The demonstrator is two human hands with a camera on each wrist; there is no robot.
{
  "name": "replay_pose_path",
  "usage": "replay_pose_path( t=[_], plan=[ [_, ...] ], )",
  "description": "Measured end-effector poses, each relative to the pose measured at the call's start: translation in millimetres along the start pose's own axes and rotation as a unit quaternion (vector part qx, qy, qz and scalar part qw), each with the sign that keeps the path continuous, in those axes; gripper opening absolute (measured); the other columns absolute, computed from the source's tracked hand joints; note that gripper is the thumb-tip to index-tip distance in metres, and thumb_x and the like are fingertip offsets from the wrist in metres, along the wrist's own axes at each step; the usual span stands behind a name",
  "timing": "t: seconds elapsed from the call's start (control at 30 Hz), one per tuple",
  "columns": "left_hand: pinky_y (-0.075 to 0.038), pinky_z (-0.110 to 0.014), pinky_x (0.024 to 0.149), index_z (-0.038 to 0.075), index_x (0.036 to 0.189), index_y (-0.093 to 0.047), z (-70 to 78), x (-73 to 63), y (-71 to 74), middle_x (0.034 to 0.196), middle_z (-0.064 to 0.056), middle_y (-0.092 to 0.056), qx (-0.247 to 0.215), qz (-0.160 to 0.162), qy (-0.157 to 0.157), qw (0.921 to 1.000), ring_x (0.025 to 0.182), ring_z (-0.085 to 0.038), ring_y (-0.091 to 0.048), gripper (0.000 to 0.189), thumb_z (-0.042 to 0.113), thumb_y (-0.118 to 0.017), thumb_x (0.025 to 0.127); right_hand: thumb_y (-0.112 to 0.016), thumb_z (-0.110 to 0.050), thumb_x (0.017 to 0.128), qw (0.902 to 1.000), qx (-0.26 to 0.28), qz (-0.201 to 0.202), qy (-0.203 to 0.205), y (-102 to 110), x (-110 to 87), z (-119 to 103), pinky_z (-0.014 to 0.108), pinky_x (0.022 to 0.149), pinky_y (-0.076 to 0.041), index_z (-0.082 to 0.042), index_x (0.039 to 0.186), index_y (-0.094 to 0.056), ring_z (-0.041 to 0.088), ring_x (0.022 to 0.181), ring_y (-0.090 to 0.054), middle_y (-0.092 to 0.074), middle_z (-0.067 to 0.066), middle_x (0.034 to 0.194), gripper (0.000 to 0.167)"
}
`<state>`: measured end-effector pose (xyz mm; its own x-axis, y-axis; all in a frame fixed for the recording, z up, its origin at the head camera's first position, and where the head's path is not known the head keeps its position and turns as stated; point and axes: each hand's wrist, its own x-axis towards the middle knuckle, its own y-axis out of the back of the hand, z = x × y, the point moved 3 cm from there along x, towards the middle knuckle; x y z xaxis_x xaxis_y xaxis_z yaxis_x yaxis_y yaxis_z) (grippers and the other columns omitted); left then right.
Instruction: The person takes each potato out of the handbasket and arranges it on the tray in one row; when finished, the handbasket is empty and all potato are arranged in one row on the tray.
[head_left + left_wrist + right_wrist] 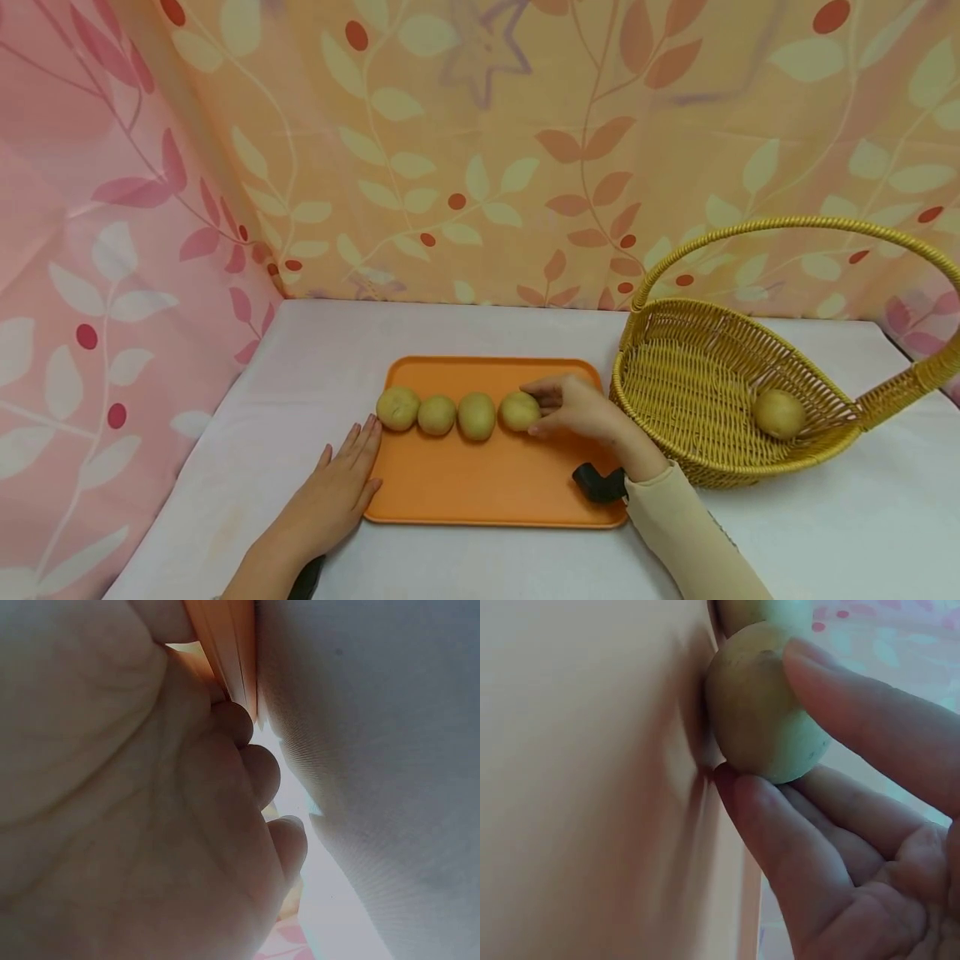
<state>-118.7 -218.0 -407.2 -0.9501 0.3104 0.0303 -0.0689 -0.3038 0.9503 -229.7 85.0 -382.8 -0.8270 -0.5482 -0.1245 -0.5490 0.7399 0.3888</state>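
Note:
Several potatoes stand in a row across the orange tray (pixel 480 492). At the right end of the row, my right hand (pixel 581 408) holds a potato (pixel 519 412) between thumb and fingers. In the right wrist view the thumb lies against one side of that potato (pixel 761 705) and the fingertips against the other, close to the tray surface. The leftmost potato (pixel 398 407) sits by the tray's left rim. There my left hand (pixel 333 492) rests with its fingers extended along the tray edge, which also shows in the left wrist view.
To the right stands a yellow wicker basket (pixel 682 367) with a tall arched handle, holding one potato (pixel 780 414). A white cloth (pixel 322 342) covers the table, and patterned fabric (pixel 450 167) hangs behind and on the left. A black wrist device (pixel 600 483) sits by the right sleeve.

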Motion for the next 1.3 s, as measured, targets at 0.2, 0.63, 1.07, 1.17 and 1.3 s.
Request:
replay_pose_path(
  t=[0.2,0.63,1.07,1.17,1.3],
  plan=[
    [-0.022,-0.063,0.104,-0.005,0.146,-0.027,0.5,0.3,0.5,0.153,-0.017,-0.022,-0.001,-0.003,0.001,1.0000,0.138,-0.035,-0.023,0.063,0.020,-0.055,0.096,-0.076,0.002,0.075,1.0000,0.005,-0.006,-0.002,-3.1,0.3,0.7,0.032,0.086,-0.051,0.014,0.127,-0.051,0.032,0.109,-0.059,-0.058,0.026,0.122,0.060],
    [-0.021,-0.063,0.104,-0.005,0.146,-0.025,0.5,1.1,1.3,0.153,-0.018,-0.022,-0.001,-0.011,0.003,0.9999,0.138,-0.036,-0.023,0.063,0.020,-0.055,0.096,-0.078,-0.001,0.074,0.9999,-0.010,-0.009,0.010,-2.8,1.5,3.3,0.035,0.087,-0.051,0.012,0.126,-0.052,0.030,0.105,-0.061,-0.060,0.023,0.119,0.060],
    [-0.021,-0.063,0.104,-0.005,0.146,-0.025,0.0,0.4,2.3,0.153,-0.018,-0.021,-0.003,-0.011,0.007,0.9999,0.139,-0.036,-0.022,0.063,0.021,-0.054,0.097,-0.079,-0.003,0.074,0.9996,-0.010,-0.018,0.017,-3.2,2.6,4.2,0.037,0.090,-0.049,0.010,0.128,-0.052,0.032,0.110,-0.058,-0.058,0.023,0.123,0.062],
    [-0.021,-0.063,0.104,-0.005,0.146,-0.025,0.1,-0.2,2.7,0.153,-0.018,-0.021,-0.004,-0.011,0.006,0.9999,0.138,-0.036,-0.023,0.063,0.021,-0.053,0.097,-0.078,-0.002,0.074,0.9996,-0.005,-0.020,0.020,-2.6,1.5,4.5,0.037,0.089,-0.050,0.011,0.129,-0.051,0.033,0.110,-0.058,-0.057,0.024,0.124,0.062],
    [-0.022,-0.063,0.104,-0.005,0.146,-0.026,0.5,-0.5,2.8,0.153,-0.018,-0.022,-0.006,-0.009,0.004,0.9999,0.138,-0.036,-0.023,0.062,0.020,-0.054,0.097,-0.078,-0.001,0.075,0.9996,0.006,-0.019,0.021,-1.5,1.3,5.1,0.036,0.089,-0.050,0.012,0.129,-0.050,0.034,0.111,-0.057,-0.056,0.025,0.126,0.063]
  ],
)
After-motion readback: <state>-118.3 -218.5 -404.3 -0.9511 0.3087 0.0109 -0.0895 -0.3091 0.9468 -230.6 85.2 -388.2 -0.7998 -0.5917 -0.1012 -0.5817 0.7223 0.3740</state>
